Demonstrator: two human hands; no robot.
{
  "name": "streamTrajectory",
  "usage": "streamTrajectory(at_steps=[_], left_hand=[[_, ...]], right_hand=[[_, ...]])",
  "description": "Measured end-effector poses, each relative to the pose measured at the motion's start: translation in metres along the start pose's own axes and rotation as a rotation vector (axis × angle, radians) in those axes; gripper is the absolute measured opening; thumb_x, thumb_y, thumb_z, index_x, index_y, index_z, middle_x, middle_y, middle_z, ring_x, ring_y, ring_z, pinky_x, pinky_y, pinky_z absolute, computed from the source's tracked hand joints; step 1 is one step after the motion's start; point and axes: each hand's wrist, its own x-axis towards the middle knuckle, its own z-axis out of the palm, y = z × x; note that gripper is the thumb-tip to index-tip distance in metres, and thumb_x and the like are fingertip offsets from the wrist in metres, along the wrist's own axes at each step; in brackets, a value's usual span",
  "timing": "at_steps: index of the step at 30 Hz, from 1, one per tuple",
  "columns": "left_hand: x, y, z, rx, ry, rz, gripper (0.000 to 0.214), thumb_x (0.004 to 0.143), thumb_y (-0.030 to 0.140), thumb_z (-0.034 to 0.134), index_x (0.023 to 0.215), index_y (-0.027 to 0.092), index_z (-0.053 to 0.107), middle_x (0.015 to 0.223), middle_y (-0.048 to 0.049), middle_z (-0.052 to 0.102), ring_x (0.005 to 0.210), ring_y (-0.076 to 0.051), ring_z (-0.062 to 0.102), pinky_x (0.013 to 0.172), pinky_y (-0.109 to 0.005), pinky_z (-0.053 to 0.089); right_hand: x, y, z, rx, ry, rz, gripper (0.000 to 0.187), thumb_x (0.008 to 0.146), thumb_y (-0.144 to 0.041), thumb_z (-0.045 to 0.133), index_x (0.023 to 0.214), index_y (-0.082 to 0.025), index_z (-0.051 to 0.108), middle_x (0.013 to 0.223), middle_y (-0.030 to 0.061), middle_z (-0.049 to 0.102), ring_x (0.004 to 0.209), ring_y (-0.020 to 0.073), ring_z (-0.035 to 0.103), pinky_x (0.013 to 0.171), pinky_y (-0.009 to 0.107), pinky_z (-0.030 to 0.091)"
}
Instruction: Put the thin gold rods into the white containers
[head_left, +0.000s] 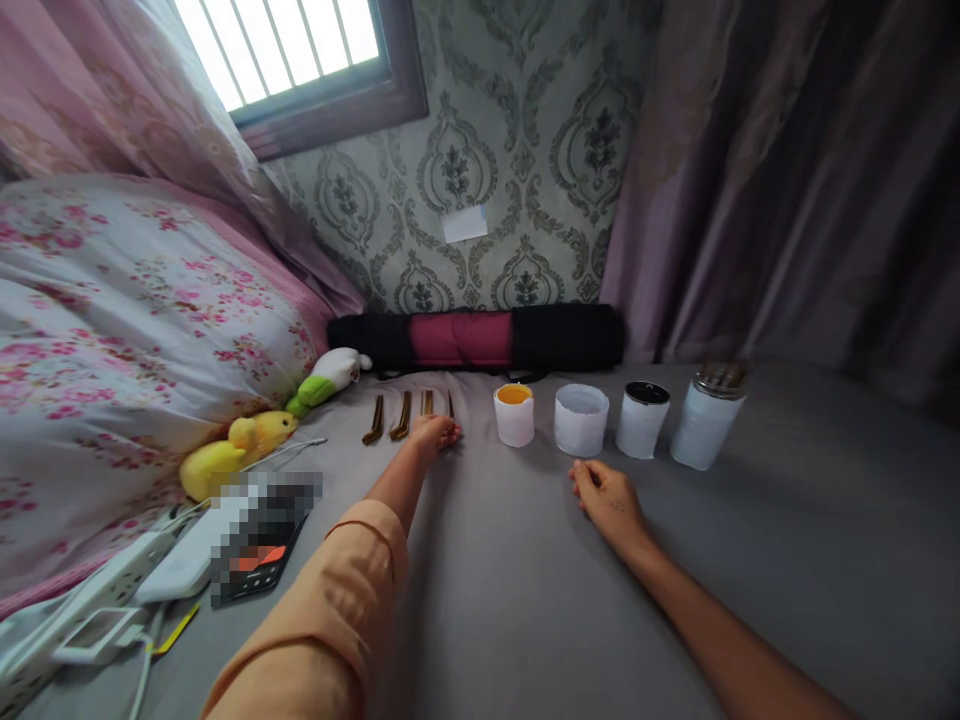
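My left hand point(437, 432) reaches forward with curled fingers, closed at the lower end of a thin brown strip point(451, 403); the fingers hide that end. Beside it another brown-gold strip point(428, 402) is partly covered by the hand. Farther left lie two similar strips with bent lower ends, one brown strip point(403, 415) and a darker strip point(373, 420). My right hand point(606, 495) rests curled on the grey sheet, with nothing visible in it. Just beyond it stands a wide white cup point(581, 428). To its left is a white cup with orange-yellow inside point(514, 420).
A white-wrapped can with a dark rim point(640, 425) and a white-wrapped jar point(703, 425) holding brownish items stand right. A black and maroon roll point(461, 338) lies along the wall. Plush toys point(262, 430), a phone point(259, 575) and a power strip point(90, 605) are at left.
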Motion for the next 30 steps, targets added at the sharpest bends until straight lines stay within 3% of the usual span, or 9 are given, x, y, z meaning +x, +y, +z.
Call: streamTrajectory(at_steps=[10, 15, 17, 30], left_hand=[[-0.011, -0.007, 0.009, -0.248, -0.044, -0.003, 0.034, 0.08, 0.031, 0.047, 0.11, 0.013, 0.048, 0.108, -0.0092, 0.051, 0.091, -0.018, 0.053, 0.075, -0.038, 0.045], [-0.019, -0.009, 0.016, -0.363, -0.062, 0.016, 0.006, 0.076, 0.009, 0.05, 0.078, 0.007, 0.054, 0.072, -0.0054, 0.057, 0.058, -0.007, 0.054, 0.057, -0.019, 0.046], [-0.023, -0.009, 0.019, -0.407, -0.076, 0.018, 0.007, 0.075, 0.004, 0.048, 0.07, 0.008, 0.052, 0.064, -0.0036, 0.055, 0.051, -0.005, 0.051, 0.052, -0.016, 0.044], [-0.047, -0.02, 0.032, -0.562, -0.096, 0.037, 0.01, 0.075, 0.003, 0.046, 0.075, 0.008, 0.054, 0.061, -0.0017, 0.054, 0.05, -0.004, 0.051, 0.048, -0.014, 0.043]], right_hand=[[0.0, 0.0, 0.0, 0.0, 0.003, -0.006, 0.041, 0.078, -0.045, 0.035, 0.072, -0.014, 0.06, 0.055, 0.0027, 0.057, 0.048, 0.0123, 0.051, 0.044, 0.021, 0.034], [0.0, 0.001, 0.0, -0.002, -0.006, 0.007, 0.04, 0.078, -0.046, 0.035, 0.072, -0.014, 0.06, 0.054, 0.0028, 0.057, 0.046, 0.0123, 0.05, 0.043, 0.021, 0.034], [0.0, 0.001, 0.0, -0.002, -0.005, -0.001, 0.04, 0.078, -0.046, 0.035, 0.072, -0.014, 0.06, 0.055, 0.0028, 0.057, 0.046, 0.0122, 0.05, 0.044, 0.021, 0.034], [-0.002, -0.004, -0.002, -0.008, -0.012, 0.01, 0.038, 0.078, -0.044, 0.037, 0.072, -0.014, 0.059, 0.057, 0.0038, 0.059, 0.048, 0.0128, 0.052, 0.045, 0.022, 0.035]])
